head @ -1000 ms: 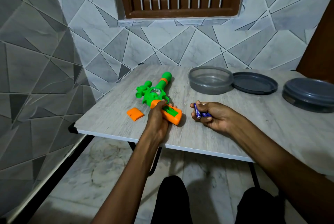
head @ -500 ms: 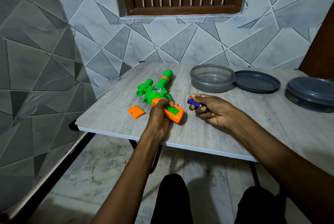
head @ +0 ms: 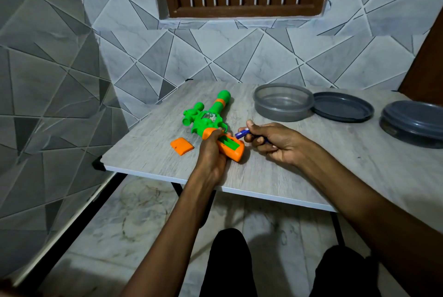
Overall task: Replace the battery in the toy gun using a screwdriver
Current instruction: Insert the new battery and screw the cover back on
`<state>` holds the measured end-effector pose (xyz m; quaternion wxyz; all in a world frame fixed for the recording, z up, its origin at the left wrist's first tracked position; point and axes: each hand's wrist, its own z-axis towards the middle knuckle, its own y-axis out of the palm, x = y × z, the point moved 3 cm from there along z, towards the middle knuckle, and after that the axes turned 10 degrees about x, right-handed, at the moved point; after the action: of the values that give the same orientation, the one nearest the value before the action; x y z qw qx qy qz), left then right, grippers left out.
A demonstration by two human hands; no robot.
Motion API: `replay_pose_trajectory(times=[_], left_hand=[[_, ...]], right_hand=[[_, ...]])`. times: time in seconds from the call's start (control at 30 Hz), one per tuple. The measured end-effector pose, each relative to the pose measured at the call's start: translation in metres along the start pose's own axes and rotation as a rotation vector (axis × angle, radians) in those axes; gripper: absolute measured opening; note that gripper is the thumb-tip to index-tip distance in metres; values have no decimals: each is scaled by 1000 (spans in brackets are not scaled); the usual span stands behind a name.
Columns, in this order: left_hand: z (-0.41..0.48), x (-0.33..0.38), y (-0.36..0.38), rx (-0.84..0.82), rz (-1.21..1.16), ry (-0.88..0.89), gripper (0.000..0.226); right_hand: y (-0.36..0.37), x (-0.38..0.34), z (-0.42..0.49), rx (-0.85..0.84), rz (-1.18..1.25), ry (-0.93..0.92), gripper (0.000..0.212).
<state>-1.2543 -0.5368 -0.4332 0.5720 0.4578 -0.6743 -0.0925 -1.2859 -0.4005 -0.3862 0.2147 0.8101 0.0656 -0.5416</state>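
Note:
A green and orange toy gun (head: 209, 119) lies on the grey wood-grain table (head: 299, 176), barrel pointing away from me. My left hand (head: 211, 155) grips its orange handle, whose battery compartment (head: 231, 144) lies open and faces up. My right hand (head: 273, 143) holds a blue battery (head: 241, 133), its tip just right of the open compartment. The orange compartment cover (head: 181, 146) lies loose on the table to the left of the handle. No screwdriver is in view.
A clear round container (head: 282, 102) stands at the back, its dark lid (head: 341, 107) lying beside it. Another lidded dark container (head: 413, 123) sits at the far right. Tiled walls close in on the left and behind. The table's front edge is close to my knees.
My right hand has turned the battery from upright to pointing left and carried it up and left, close to the open compartment. The left hand has kept its hold on the handle.

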Motion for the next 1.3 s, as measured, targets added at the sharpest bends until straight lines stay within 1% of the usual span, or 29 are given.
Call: replay_pose_trajectory(times=[0.07, 0.17, 0.23, 0.3, 0.37, 0.4, 0.43, 0.5, 0.63, 0.73, 0.8, 0.9, 1.03, 1.17, 1.3], left_hand=[[-1, 0, 1, -2, 6, -6, 6], [1, 0, 1, -9, 13, 2, 5], [3, -1, 0, -19, 18, 11, 16], [3, -2, 0, -29, 15, 6, 30], [1, -2, 1, -42, 18, 12, 32], [0, -2, 1, -46, 17, 19, 33], [0, -2, 0, -50, 15, 25, 34], [0, -3, 0, -56, 13, 22, 33], [1, -2, 0, -71, 11, 4, 21], [-2, -2, 1, -63, 6, -18, 22], [-5, -2, 1, -55, -12, -16, 27], [-5, -1, 1, -53, -55, -20, 33], [-4, -1, 0, -26, -85, -15, 25], [-6, -1, 2, -21, -121, -28, 19], [-7, -2, 3, -13, -138, -37, 17]], right_hand=[[3, -1, 2, 64, -115, -133, 29], [3, 0, 13, 225, -480, -363, 43], [7, 1, 17, 265, -687, -506, 36], [13, 0, 19, 257, -774, -619, 27], [22, -1, 21, 287, -870, -787, 15], [26, -1, 23, 298, -916, -860, 14], [29, 1, 23, 290, -949, -906, 18], [33, 2, 22, 247, -994, -954, 23], [35, -3, 17, 149, -1131, -1086, 16], [31, -2, 17, 63, -1184, -1135, 10], [26, 0, 19, 37, -1182, -1160, 12], [19, 1, 24, 13, -1143, -1147, 17], [15, 0, 23, -41, -1139, -1141, 18], [17, 0, 17, -76, -1192, -1165, 24], [17, -1, 21, -81, -1165, -1163, 19]])
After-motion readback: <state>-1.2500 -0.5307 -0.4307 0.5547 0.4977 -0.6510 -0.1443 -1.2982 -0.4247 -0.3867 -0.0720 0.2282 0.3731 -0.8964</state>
